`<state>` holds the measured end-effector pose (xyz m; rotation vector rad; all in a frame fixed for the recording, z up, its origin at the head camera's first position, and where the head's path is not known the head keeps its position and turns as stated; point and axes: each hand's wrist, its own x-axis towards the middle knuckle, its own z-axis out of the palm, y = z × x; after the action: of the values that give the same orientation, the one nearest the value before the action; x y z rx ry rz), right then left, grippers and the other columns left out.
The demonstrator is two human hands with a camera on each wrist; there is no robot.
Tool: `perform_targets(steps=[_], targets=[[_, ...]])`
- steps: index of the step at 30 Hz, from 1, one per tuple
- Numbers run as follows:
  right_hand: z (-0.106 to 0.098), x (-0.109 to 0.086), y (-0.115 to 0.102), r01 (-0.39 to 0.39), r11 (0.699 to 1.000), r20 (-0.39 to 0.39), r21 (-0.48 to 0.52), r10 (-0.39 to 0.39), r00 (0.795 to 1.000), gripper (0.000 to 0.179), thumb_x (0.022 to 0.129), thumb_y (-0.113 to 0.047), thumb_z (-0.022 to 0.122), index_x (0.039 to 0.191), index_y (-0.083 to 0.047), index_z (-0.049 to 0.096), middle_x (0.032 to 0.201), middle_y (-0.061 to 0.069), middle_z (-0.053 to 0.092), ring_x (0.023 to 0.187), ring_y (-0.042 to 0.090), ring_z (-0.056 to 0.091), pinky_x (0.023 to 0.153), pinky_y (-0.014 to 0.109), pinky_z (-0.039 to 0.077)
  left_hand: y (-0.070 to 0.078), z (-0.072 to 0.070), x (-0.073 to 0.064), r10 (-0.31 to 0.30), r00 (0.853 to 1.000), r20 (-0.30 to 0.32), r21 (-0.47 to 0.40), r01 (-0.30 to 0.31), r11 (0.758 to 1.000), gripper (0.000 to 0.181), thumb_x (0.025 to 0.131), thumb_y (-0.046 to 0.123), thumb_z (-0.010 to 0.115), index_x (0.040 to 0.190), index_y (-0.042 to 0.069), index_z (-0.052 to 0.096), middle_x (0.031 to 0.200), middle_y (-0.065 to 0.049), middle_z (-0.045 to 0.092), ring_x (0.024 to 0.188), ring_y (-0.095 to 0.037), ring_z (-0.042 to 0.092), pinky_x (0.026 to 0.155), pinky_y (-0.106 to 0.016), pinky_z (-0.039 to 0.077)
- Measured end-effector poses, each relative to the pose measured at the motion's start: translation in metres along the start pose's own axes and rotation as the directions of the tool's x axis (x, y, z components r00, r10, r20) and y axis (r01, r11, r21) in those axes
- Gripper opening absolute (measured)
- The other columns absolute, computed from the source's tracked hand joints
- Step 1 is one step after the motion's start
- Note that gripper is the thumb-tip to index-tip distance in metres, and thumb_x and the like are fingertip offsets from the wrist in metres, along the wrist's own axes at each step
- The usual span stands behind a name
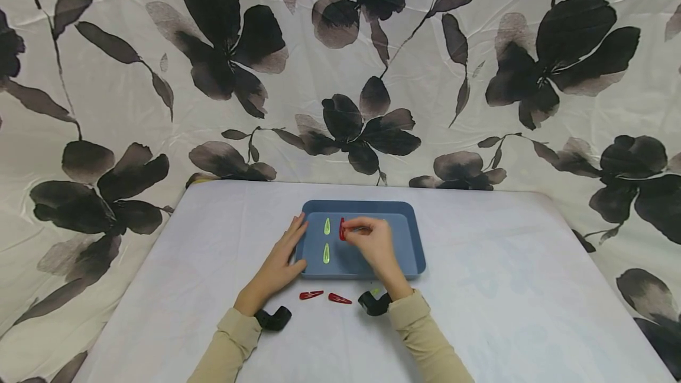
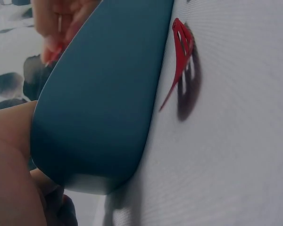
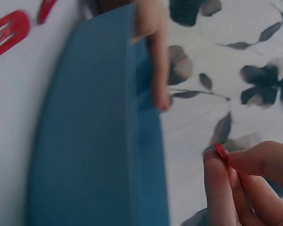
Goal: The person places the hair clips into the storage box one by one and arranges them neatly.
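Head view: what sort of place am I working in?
Probably an indoor tabletop recording setup: a white-covered table, a floral cloth as backdrop behind it, and a blue tray with small clips.

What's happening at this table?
A person's right hand pinches a red hair clip above the blue tray, beside two green clips lying in it. The left hand rests at the tray's left side. Two more red clips lie on the white table, on the person's side of the tray.
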<state>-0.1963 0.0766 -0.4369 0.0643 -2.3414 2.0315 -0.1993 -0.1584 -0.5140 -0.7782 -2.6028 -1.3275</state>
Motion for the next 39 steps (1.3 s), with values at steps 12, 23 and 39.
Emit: perform_targets(steps=[12,23,39], targets=[[0.005,0.005,0.035,-0.068,0.988,0.104,-0.141,0.083,0.991,0.012,0.079,0.006,0.071,0.089,0.003,0.077,0.082,0.012,0.073,0.066,0.011,0.063,0.062,0.027,0.053,0.001,0.0,-0.001,0.019,1.0,-0.022,-0.001,-0.019,1.0,0.08,0.078,0.002,0.059,0.153,-0.004,0.031,0.164,-0.012,0.018,0.151,-0.034,0.011,0.115,-0.06,0.014],[0.006,0.002,0.043,-0.004,0.966,0.161,-0.258,0.047,0.986,0.009,0.081,0.003,0.073,0.089,0.001,0.077,0.085,0.009,0.074,0.069,0.012,0.066,0.062,0.028,0.054,-0.002,0.002,0.0,0.037,0.999,-0.028,0.003,-0.037,0.999,0.08,0.078,0.002,0.059,0.152,-0.006,0.031,0.164,-0.014,0.019,0.15,-0.039,0.012,0.115,-0.061,0.015],[0.006,0.001,0.042,0.012,0.965,0.182,-0.261,0.037,0.983,0.013,0.079,0.005,0.074,0.092,0.002,0.076,0.08,0.008,0.072,0.065,0.011,0.064,0.06,0.028,0.053,-0.001,0.001,0.0,0.012,0.999,-0.03,-0.008,-0.012,1.0,0.079,0.079,0.001,0.059,0.152,-0.005,0.031,0.164,-0.013,0.019,0.15,-0.035,0.011,0.115,-0.061,0.015]])
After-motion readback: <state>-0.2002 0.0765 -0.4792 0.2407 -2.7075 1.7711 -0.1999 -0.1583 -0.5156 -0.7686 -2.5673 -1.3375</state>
